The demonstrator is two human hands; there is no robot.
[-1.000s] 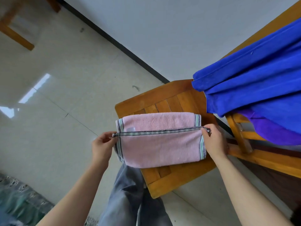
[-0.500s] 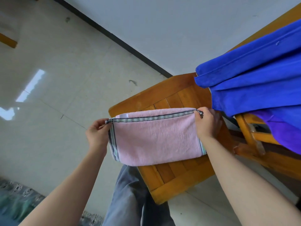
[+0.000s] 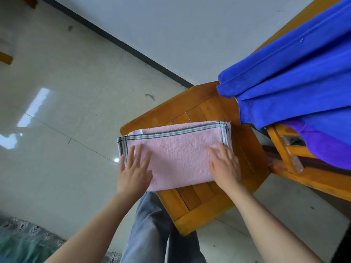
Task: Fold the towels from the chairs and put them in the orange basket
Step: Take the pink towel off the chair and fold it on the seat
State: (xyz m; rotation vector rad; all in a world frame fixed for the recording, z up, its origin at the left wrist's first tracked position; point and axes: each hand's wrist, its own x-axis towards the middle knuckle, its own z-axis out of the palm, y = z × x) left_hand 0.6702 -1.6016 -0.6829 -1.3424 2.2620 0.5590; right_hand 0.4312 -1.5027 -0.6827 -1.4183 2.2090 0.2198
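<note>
Both hands have let go of the top edge of the pink towel [image 3: 174, 154] and now lie flat on it. The left hand [image 3: 133, 171] presses the left end, its fingers [image 3: 139, 154] straight and spread, holding nothing. The right hand [image 3: 225, 168] presses the right end, fingers straight too. The pink towel is folded into a long shape and lies on the seat of a wood chair [image 3: 199, 211]. Its striped edge runs along the far side. A small white tag [image 3: 137, 132] peeks out at the far left corner. A blue towel [image 3: 294, 82] hangs on another chair [image 3: 313, 179] to the right, with a purple towel [image 3: 322, 145] under it. Grey trousers [image 3: 152, 228] show below the seat, over the pale floor [image 3: 66, 111].
</note>
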